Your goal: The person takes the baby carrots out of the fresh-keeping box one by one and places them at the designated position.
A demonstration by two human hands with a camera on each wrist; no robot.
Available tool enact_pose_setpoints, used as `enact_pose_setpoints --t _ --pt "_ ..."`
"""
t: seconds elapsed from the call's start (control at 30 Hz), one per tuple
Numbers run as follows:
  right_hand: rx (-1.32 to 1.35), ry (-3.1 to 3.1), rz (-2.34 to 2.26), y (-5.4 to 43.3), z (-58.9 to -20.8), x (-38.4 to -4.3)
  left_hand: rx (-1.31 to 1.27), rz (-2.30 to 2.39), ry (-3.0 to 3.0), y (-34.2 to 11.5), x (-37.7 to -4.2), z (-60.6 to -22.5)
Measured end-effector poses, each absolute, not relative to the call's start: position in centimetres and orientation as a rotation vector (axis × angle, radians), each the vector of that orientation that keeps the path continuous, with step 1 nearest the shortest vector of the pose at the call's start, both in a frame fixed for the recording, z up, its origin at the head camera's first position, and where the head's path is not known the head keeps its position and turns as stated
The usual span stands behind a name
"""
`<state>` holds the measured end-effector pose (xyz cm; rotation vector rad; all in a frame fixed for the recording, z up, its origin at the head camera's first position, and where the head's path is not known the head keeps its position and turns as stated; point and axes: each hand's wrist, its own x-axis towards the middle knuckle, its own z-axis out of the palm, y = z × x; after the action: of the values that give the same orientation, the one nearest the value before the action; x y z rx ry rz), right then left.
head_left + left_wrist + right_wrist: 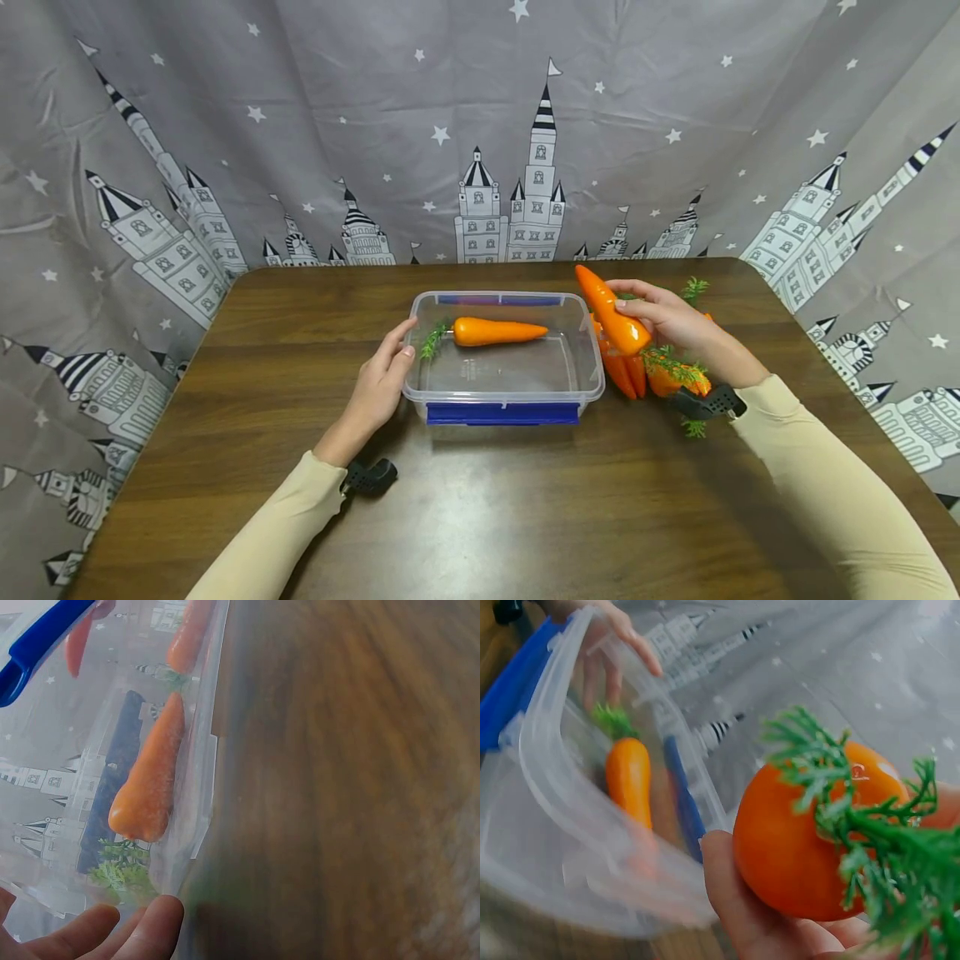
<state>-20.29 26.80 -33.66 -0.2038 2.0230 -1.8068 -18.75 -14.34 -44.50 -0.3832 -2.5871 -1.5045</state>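
My right hand (663,315) grips an orange carrot (611,310) by its thick end, tip pointing up and left. Its green leafy top (885,847) hangs toward the camera in the right wrist view. This carrot is held above the right rim of a clear plastic box (502,423) with blue clips. Inside the box another carrot (498,332) lies lengthwise, leaves (433,340) to the left. My left hand (378,385) rests against the box's left side with fingers extended; in the left wrist view its fingertips (154,926) lie by the clear wall.
Several more carrots (628,375) with green tops lie in a pile on the wooden table (300,350), right of the box and partly hidden under my right hand. A grey curtain (337,125) printed with castles and stars hangs behind the table.
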Motion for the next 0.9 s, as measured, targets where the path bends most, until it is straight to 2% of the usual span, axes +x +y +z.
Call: enact_pose_setpoints --t 0.33,0.9 --pt "-0.133 2.031 -1.895 32.9 -34.0 -19.4 -0.376 -1.491 -2.604 -14.3 -18.8 -44.4" --pt "0.101 2.388 -1.638 42.0 -35.4 -19.0 -0.374 -1.500 -2.605 -14.3 -18.6 -44.4"
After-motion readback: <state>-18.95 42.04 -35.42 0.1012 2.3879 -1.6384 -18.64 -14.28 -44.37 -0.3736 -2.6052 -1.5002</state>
